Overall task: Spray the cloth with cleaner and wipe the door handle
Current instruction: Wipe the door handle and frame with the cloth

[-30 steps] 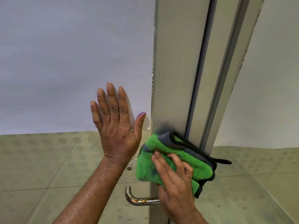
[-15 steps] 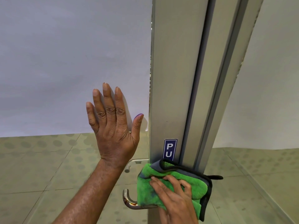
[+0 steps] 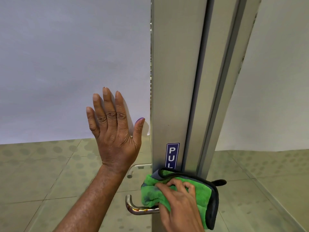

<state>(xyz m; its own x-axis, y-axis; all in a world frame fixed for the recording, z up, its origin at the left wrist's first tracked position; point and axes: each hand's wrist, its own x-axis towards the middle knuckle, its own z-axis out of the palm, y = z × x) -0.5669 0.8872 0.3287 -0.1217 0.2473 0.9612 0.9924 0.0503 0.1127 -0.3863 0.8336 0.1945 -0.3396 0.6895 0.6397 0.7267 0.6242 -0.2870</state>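
Two hands: left hand (image 3: 115, 131) spread flat; right hand (image 3: 177, 203) seemingly pressing cloth (image 3: 203, 196) against handle (image 3: 140, 210).

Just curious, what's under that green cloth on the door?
The right hand presses the green cloth over the door frame and the base of the metal handle. The handle's mounting and the sign's bottom are covered.

Right hand (image 3: 178, 208) presses green cloth (image 3: 200, 195) on door handle (image 3: 137, 209)

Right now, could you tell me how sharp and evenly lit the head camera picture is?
Head view: soft, even light; the left hand casts a faint shadow on the frosted glass; wide-angle lens tilts the door frame; door handle shows small glints; nothing noticeably blurred.
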